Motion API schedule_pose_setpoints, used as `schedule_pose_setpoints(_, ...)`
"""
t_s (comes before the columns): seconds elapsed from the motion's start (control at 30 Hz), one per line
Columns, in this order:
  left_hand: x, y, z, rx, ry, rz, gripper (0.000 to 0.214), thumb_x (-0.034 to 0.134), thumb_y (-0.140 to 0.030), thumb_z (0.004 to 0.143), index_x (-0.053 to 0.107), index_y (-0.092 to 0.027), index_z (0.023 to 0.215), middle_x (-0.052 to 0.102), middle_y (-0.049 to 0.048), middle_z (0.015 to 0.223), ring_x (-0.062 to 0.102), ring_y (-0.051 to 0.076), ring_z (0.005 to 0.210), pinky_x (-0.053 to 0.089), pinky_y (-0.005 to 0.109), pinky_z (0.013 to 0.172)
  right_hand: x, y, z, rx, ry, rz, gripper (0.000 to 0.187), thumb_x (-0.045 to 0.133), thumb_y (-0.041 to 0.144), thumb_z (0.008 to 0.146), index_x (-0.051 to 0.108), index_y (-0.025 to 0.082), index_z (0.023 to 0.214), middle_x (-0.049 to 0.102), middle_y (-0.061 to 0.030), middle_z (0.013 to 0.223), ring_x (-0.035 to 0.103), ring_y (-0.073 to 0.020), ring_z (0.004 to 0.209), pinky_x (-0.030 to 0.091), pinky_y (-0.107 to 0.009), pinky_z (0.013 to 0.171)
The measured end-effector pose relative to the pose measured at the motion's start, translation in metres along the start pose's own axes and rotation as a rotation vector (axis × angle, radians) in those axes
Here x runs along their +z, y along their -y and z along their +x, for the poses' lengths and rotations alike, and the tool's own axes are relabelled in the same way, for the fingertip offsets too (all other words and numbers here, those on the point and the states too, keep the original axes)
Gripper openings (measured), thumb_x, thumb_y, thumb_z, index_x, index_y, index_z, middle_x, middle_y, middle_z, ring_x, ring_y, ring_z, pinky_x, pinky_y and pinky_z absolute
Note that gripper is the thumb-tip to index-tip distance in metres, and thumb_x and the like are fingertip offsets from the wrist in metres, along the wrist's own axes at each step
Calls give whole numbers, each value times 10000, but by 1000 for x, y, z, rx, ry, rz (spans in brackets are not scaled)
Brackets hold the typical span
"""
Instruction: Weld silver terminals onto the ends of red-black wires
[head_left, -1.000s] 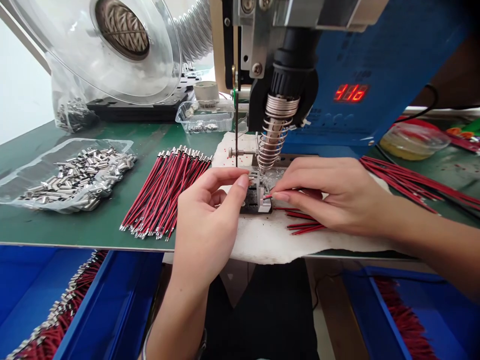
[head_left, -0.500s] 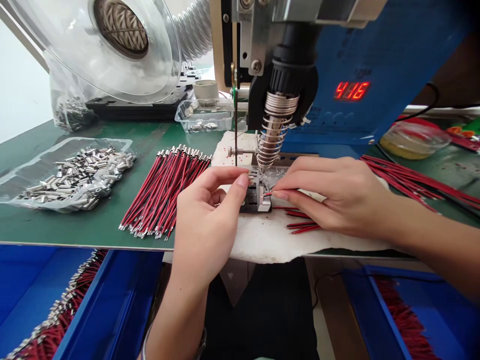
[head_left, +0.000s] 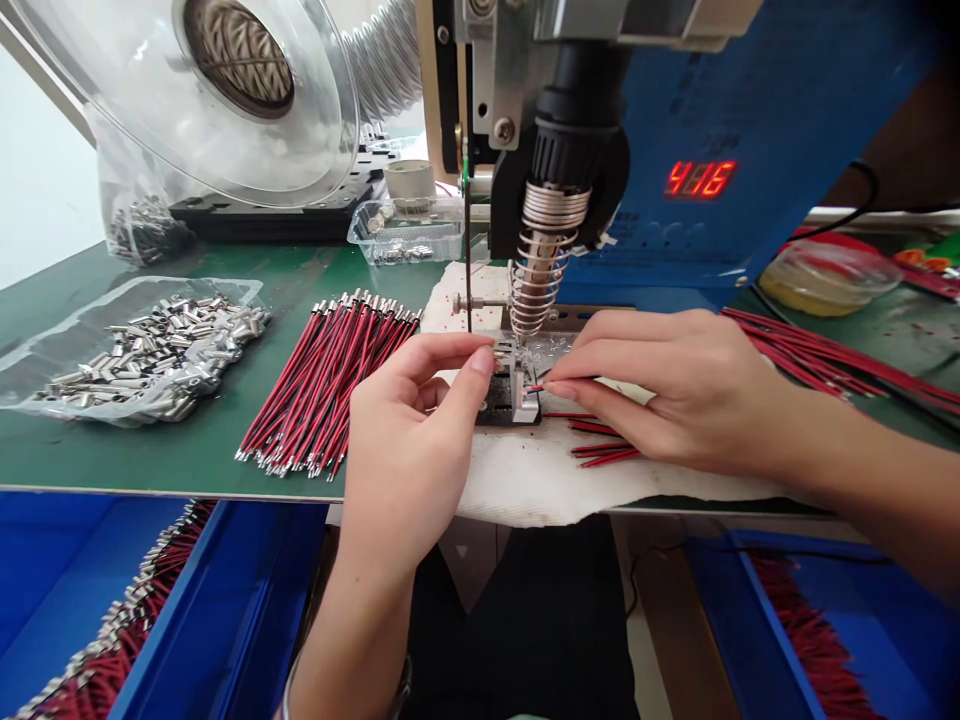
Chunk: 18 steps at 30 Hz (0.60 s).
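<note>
My left hand [head_left: 416, 440] pinches thumb and forefinger on a small metal piece at the left side of the black fixture [head_left: 510, 395]. From the right, my right hand [head_left: 660, 390] pinches a red-and-black wire [head_left: 535, 387] whose tip points into the fixture. Straight above the fixture hangs the soldering head with its coiled spring [head_left: 541, 265]. Both hands rest over a white cloth [head_left: 540, 475].
A fan of red-black wires [head_left: 322, 385] lies left of the fixture, more wires [head_left: 817, 355] to the right. A bag of metal terminals [head_left: 142, 350] sits far left. The blue machine shows 416 [head_left: 699, 179]. Blue bins [head_left: 187, 610] with finished wires stand below the table edge.
Almost nothing has moved; the view shifted slightly and both hands hold their pinches at the fixture.
</note>
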<state>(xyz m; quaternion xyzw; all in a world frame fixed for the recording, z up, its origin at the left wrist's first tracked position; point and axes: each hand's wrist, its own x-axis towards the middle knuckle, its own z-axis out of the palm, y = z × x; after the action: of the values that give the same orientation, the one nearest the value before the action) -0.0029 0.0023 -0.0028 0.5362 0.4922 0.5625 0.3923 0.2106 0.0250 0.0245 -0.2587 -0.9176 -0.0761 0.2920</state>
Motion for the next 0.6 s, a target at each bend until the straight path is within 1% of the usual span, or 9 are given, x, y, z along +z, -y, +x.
schedule_pose_setpoints(0.3,1,-1,0,-4,-2,-2,99,760,-345,884,787,-258,924,686,-14,759,414,46,535,301,166,458,-2,-2,0,-7,14,16,162,589,182,998,730,147,928,703,-56,832,630,-148,683,454,-284,595)
schedule_pose_setpoints(0.47,1,0,0,-5,-1,-5,103,760,-350,885,788,-258,921,691,-14,770,419,48,539,314,170,467,-4,3,2,8,-21,58,145,615,174,986,736,129,920,713,-55,825,638,-134,691,467,-269,619)
schedule_pose_setpoints(0.6,1,0,0,5,2,-4,125,756,-361,886,787,-252,940,710,-3,798,445,65,549,336,187,477,-2,7,1,46,-11,76,138,626,184,976,744,147,914,718,-43,811,636,-136,676,430,-282,563)
